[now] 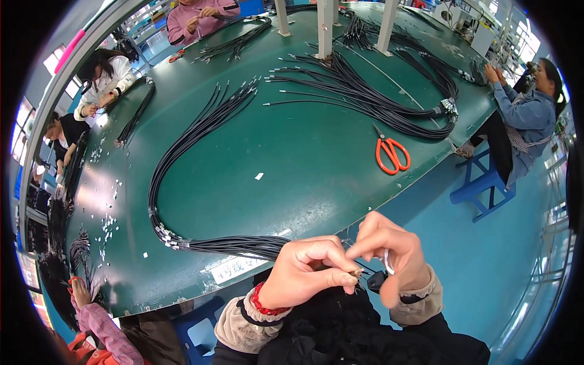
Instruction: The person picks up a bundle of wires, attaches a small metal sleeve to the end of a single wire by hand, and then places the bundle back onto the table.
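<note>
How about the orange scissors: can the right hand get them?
Probably yes: the orange scissors lie on the green table ahead of the right hand, and nothing seems to stand between. But that hand seems to have a small white strip in it, which might get in the way.

Big green-topped table (292,176) fills the middle, pale posts (325,30) standing at its far side, bright glare patch on its left end. Floor's (468,274) glossy blue-green; one blue stool (485,190) right of the table, another (190,334) at the near edge. Bright windows (528,44) both sides, grey metal frame (108,23) along the left.
</note>
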### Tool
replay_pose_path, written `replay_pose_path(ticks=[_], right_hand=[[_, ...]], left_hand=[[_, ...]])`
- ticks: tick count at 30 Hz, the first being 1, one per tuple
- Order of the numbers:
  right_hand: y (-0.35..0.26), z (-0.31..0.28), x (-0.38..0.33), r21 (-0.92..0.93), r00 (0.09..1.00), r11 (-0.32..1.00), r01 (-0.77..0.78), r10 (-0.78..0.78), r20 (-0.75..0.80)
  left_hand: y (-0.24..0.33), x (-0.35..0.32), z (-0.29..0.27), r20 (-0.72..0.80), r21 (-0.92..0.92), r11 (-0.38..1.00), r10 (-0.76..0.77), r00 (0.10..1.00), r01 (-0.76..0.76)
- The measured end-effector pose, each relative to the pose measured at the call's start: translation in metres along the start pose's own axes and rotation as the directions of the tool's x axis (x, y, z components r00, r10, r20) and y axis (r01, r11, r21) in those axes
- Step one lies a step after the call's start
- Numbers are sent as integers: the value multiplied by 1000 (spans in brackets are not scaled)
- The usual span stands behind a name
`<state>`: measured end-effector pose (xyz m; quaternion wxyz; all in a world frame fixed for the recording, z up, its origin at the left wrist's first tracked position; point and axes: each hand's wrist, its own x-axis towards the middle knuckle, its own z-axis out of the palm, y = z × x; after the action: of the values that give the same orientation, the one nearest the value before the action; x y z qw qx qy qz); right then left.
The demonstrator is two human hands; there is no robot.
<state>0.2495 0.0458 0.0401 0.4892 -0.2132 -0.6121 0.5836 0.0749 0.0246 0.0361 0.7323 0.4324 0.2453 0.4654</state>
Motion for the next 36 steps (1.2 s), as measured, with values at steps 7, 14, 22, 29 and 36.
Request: replay_pose_path(ticks=[7,14,22,29,36], right_hand=[[9,-9,-9,-270,981,945,184,-161,104],[-2,-13,-15,-408,984,896,177,-162,73],[2,-12,-24,-579,988,804,134,-157,10],[36,-44,-43,-657,971,752,51,-191,-144],[60,-88,-87,-512,992,854,92,-124,-28]], left_hand=[[-7,-2,-1,21,211,977,17,1000,-21],[-18,1,0,12,400,913,77,997,-75],[-36,0,3,-68,493,857,210,975,-150],[-59,-22,-35,-180,723,685,322,929,-97],[-94,-29,-29,-31,983,-176,144,989,57]])
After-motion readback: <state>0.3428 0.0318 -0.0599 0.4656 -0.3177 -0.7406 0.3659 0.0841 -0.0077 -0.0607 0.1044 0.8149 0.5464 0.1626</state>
